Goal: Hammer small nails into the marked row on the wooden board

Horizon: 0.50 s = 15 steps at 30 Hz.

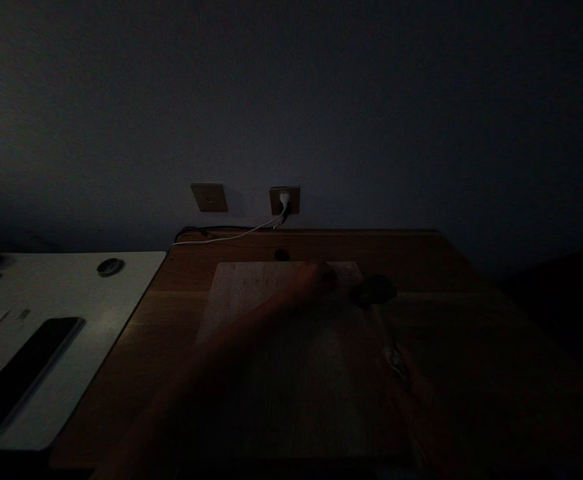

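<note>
Reaching, seemingly: left hand (pixel 316 277) is stretched over board (pixel 241 287).
Right hand (pixel 394 363): dim; neither grip can be told.
Next: light seems needed.

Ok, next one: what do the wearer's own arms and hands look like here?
The left forearm looks bare, a long tapering shape with no sleeve, watch or band that I can make out. The left hand is a blurred, rounded form. The right hand is dimmer; whether that arm is sleeved can't be told. Individual fingers and any markings are lost in the dark.
</note>
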{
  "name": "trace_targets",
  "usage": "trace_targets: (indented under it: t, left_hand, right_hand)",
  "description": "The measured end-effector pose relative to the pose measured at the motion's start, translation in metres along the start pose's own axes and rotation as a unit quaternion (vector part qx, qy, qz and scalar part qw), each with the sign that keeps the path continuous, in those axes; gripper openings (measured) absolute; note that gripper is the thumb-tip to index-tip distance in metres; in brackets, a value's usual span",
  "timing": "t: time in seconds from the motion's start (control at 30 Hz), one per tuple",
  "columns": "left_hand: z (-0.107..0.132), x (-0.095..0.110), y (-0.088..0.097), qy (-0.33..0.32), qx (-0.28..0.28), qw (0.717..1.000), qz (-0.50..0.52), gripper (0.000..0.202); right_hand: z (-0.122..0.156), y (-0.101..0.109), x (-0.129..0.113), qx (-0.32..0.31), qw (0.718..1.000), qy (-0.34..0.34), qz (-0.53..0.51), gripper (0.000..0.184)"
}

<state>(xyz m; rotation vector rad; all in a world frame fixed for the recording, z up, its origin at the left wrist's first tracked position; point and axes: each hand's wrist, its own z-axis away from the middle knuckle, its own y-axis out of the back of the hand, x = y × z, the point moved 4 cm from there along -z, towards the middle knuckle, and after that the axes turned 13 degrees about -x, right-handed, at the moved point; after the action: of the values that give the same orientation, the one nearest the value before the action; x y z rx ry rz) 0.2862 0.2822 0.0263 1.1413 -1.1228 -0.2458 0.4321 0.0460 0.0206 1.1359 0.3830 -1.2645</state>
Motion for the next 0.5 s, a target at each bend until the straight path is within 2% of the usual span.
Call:
trace_targets:
  t: [0.1, 0.23, 0.3, 0.4, 0.5]
  left_hand:
    - [0.003, 0.003, 0.001, -0.002, 0.001, 1.000, -0.019, 0.018]
    - [0.002, 0.002, -0.001, -0.025, -0.011, 1.000, -0.004, 0.025]
    - [0.002, 0.001, -0.003, -0.029, -0.010, 0.999, 0.016, 0.029]
    - [0.003, -0.001, -0.003, -0.009, 0.012, 0.999, 0.034, 0.046]
    - [0.006, -0.001, -0.001, 0.008, 0.023, 0.999, 0.045, 0.057]
  right_hand:
    - [0.002, 0.000, -0.005, 0.010, 1.000, 0.012, -0.003, 0.091]
    - [0.005, -0.002, -0.014, -0.031, 0.999, -0.020, 0.002, 0.089]
    - [0.003, 0.001, -0.022, -0.034, 0.999, -0.004, -0.004, 0.085]
    - [-0.003, 0.007, -0.033, -0.026, 0.998, 0.047, -0.021, 0.077]
    - [-0.011, 0.010, -0.041, -0.033, 0.998, 0.061, -0.011, 0.073]
